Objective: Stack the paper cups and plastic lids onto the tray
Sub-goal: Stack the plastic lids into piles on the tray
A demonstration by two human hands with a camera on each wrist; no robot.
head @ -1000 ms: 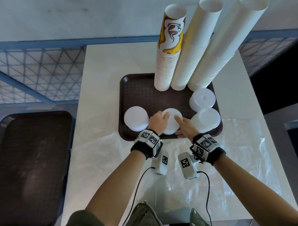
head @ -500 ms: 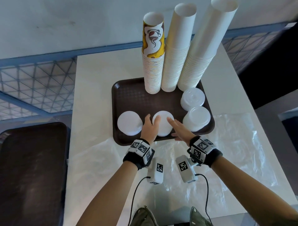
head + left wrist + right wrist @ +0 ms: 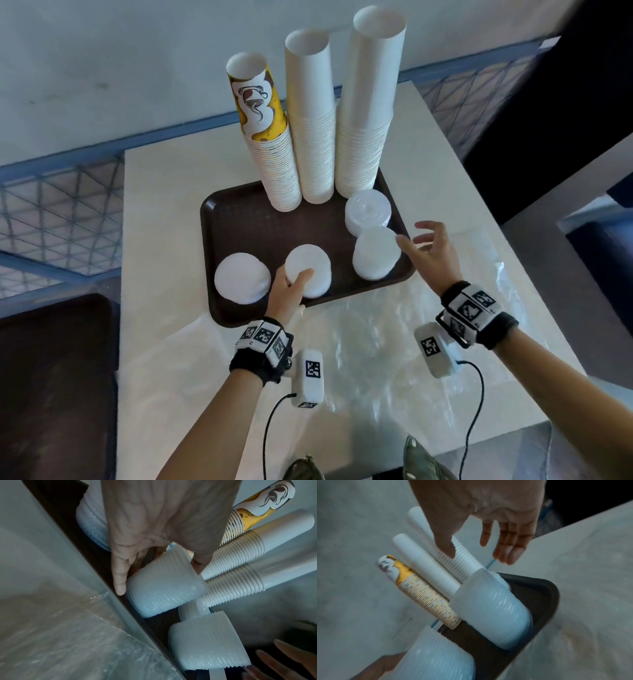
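The brown tray [image 3: 239,219] sits on the white surface [image 3: 164,212] and carries three tall stacks of paper cups along its far edge: the printed yellow cup stack [image 3: 270,150] on the left, the middle white cup stack [image 3: 313,130] beside it, and the tallest white cup stack [image 3: 368,113] on the right. Four stacks of plastic lids stand nearer: the left lid stack [image 3: 241,282], the centre lid stack [image 3: 310,269], the near right lid stack [image 3: 375,257] and the far right lid stack [image 3: 368,212]. The left hand [image 3: 287,294] grips the centre lid stack, with thumb and fingers [image 3: 120,574] curled round its ribbed side. The right hand [image 3: 428,253] hovers just beside the near right lid stack, its fingers [image 3: 510,547] spread and relaxed, holding nothing. A clear plastic sheet [image 3: 376,342] lies on the surface at the tray's near edge.
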